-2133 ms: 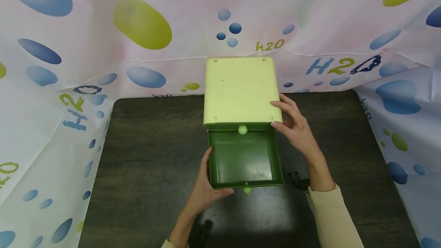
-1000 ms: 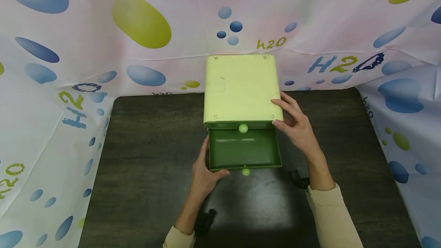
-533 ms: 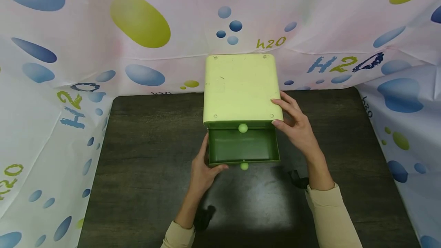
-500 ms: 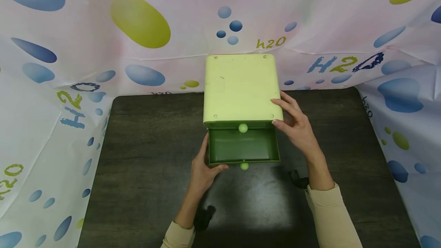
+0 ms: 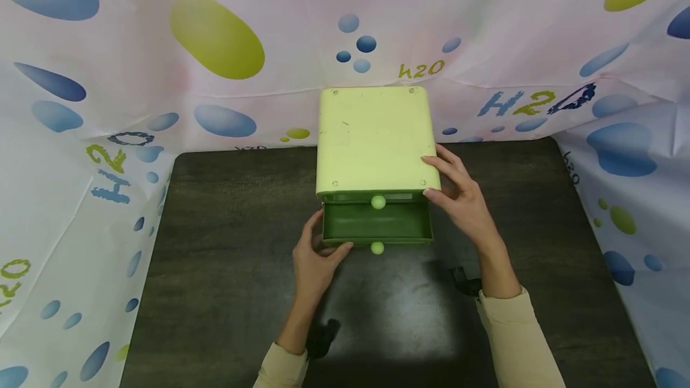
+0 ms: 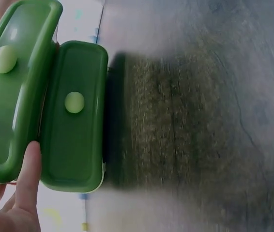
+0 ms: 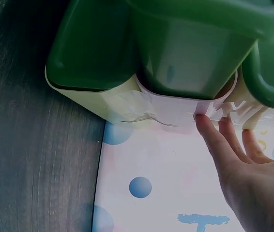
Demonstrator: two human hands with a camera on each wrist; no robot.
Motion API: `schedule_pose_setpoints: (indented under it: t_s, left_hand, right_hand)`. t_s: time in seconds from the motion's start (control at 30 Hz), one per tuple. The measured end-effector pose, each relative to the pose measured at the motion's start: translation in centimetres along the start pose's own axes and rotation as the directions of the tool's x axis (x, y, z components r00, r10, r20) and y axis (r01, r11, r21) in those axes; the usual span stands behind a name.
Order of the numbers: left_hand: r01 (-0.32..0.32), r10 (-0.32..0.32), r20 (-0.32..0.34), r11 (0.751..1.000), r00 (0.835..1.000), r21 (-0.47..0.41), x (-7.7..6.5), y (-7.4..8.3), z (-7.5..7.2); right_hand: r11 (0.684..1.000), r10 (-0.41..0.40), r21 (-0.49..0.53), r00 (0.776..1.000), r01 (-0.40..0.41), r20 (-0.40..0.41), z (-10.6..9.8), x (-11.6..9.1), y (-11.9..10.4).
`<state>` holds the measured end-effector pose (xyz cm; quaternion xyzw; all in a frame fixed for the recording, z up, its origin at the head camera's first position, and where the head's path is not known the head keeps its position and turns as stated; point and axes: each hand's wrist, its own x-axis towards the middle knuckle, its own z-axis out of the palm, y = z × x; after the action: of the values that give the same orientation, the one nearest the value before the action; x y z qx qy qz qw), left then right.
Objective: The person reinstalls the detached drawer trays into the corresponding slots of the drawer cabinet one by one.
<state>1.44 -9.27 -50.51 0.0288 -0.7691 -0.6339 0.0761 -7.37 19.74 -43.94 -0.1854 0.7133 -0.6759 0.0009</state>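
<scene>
A small drawer unit (image 5: 374,136) with a pale yellow-green case stands at the back of the table. Its middle dark green drawer (image 5: 377,220) juts partway out, and nothing shows inside it. My left hand (image 5: 315,265) grips the drawer's front left corner, thumb on the front and fingers along the side. In the left wrist view, the thumb (image 6: 30,179) lies on the front's edge, beside the round light green knob (image 6: 5,59). My right hand (image 5: 466,202) holds the case's right side, with fingertips reaching onto the top.
The dark wood-look table (image 5: 232,256) extends around the unit. A white cloth (image 5: 291,29) with coloured spots and "H2O" lettering hangs behind and at both sides. Below the middle drawer sits a shut bottom drawer (image 6: 74,140). Black wrist cameras (image 5: 323,338) show at both wrists.
The middle drawer has slid back into the case, from far out to a shorter stretch, with the left hand moving along with it. The right hand has stayed on the case.
</scene>
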Motion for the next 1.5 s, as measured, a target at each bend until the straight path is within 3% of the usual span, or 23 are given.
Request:
schedule_pose_setpoints:
  t_s: [0.27,0.33,0.47,0.7,1.0,1.2,1.5]
  left_hand:
    - [-0.057,0.06,-0.099,0.998,0.993,0.038,0.5,2.5,0.7]
    - [-0.052,0.056,-0.109,0.998,0.992,0.032,0.6,2.3,0.9]
    - [-0.04,0.043,-0.131,0.999,0.99,0.027,1.1,0.4,1.1]
    - [-0.094,0.113,-0.175,0.989,0.978,0.114,1.2,-0.4,1.4]
    - [-0.068,0.105,-0.158,0.972,0.982,0.225,1.2,-1.0,2.1]
    - [-0.085,0.108,-0.115,0.979,0.987,0.183,2.4,-1.0,2.6]
    - [-0.102,0.121,-0.107,0.981,0.987,0.165,3.1,-1.0,2.9]
  right_hand:
    - [1.0,-0.008,0.008,1.0,0.008,-0.007,-0.1,0.3,-0.1]
    - [1.0,-0.01,0.004,1.0,0.01,-0.01,-0.2,0.4,-0.2]
    - [1.0,-0.01,0.002,1.0,0.01,-0.006,-0.2,0.5,-0.2]
    - [1.0,-0.01,0.009,1.0,0.01,0.003,-0.1,0.4,0.1]
    - [0.999,-0.022,0.037,0.999,0.021,0.033,0.2,-0.5,0.3]
    - [0.999,-0.033,0.024,0.999,0.032,0.033,0.1,-0.2,0.1]
    - [0.999,-0.028,0.016,0.999,0.028,0.027,0.0,-0.1,0.1]
